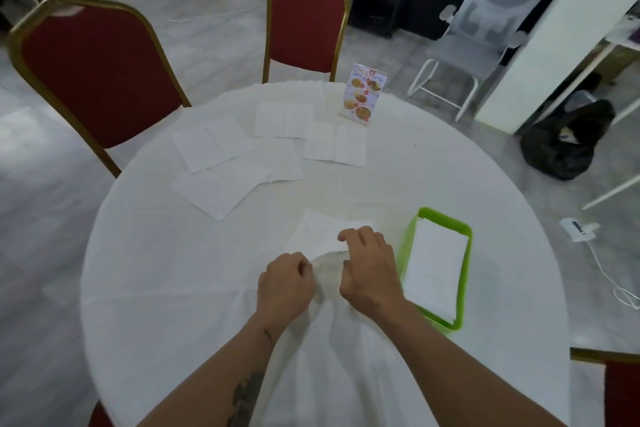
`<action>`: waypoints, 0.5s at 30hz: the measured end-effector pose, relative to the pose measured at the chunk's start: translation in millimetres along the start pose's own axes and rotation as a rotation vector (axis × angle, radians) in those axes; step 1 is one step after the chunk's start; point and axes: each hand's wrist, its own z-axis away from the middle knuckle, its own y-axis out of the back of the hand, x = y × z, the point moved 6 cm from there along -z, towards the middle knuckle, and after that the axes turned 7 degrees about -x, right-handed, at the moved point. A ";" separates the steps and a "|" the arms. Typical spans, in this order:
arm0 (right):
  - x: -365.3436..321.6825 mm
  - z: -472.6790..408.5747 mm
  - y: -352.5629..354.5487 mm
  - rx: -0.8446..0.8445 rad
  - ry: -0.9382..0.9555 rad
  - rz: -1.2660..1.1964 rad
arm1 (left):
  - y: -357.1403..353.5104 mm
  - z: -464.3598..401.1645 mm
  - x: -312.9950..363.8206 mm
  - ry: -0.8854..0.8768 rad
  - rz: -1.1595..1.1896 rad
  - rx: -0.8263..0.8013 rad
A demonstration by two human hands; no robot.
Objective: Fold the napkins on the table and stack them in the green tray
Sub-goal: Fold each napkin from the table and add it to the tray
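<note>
Mostly the risk is the white-on-white surface — the napkin [320,236] in hand lies on a loose tablecloth [156,270] that is bunched into ridges under both wrists, so curled fingers could catch cloth along with paper and drag the fold crooked. Thin paper lifted at one edge could also buckle or tear if the hands pull apart. Left hand [285,282] has fingers curled under, pinching the raised near edge of the napkin. Right hand [369,267] is arched, fingers bent, tips down on the napkin just beyond that edge — whether the thumb grips paper too, cannot tell. Green tray [465,282] sits just right of the right hand, folded napkins [436,265] already stacked inside. Unfolded napkins [239,152] remain spread, partly overlapping, farther across the table, near a menu stand [362,94].
</note>
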 end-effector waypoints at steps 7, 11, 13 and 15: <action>-3.4 -8.5 -5.5 -0.030 -0.073 -0.064 | 17.5 8.9 -23.1 0.234 0.014 0.067; -8.9 -12.2 -23.4 -0.191 -0.062 -0.042 | 25.4 9.8 -32.7 0.320 0.053 0.076; -9.1 -12.9 -31.6 -0.254 -0.072 -0.034 | 32.0 10.3 -37.9 0.351 0.087 0.123; -7.3 -13.1 -38.3 -0.301 -0.093 -0.038 | 35.2 10.9 -40.9 0.343 0.083 0.156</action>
